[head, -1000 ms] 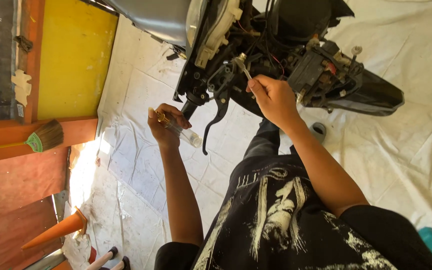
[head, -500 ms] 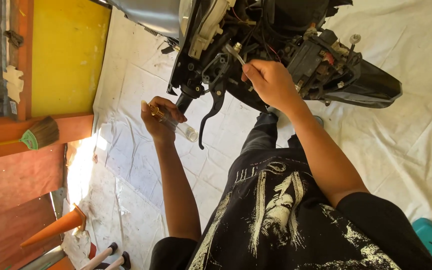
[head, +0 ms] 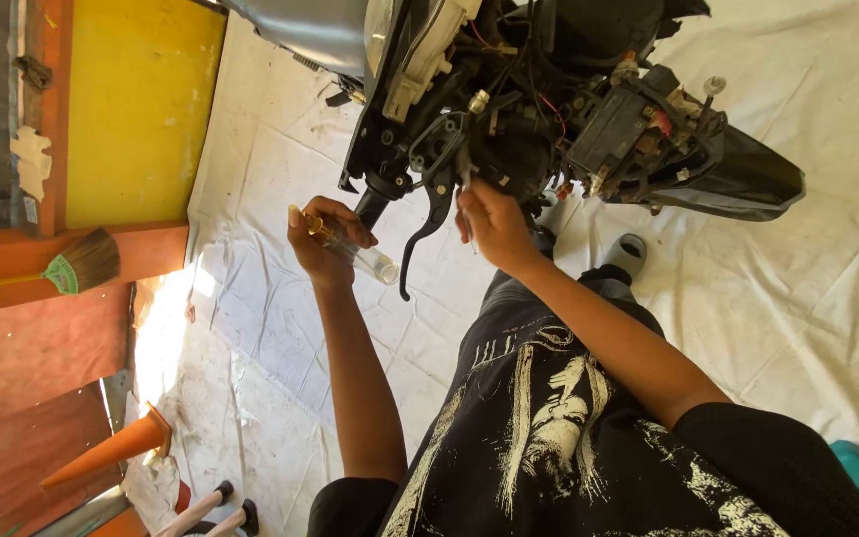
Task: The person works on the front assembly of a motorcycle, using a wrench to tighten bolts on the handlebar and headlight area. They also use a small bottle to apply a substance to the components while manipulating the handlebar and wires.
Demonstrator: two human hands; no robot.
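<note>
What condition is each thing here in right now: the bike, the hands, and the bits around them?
Motorbike: front covers off, wiring bare.
Brake lever: mounted, hanging free.
Left hand: closed round a clear tube.
Right hand: pinching a thin tool at the handlebar.
Broom: lying unused.
Orange cone: tipped over.

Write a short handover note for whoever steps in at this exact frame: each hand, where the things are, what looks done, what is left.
Left hand: closed around a small clear tube-shaped tool with a yellowish end, held just below the black handlebar end.
Right hand: gripping a thin metal tool, tip at the black brake-lever bracket.
The black lever hangs between the hands.
Done: the stripped black motorcycle front has its covers off, wiring exposed.
Left: the lever bracket is still mounted; which fastener the tool engages cannot be told.
</note>
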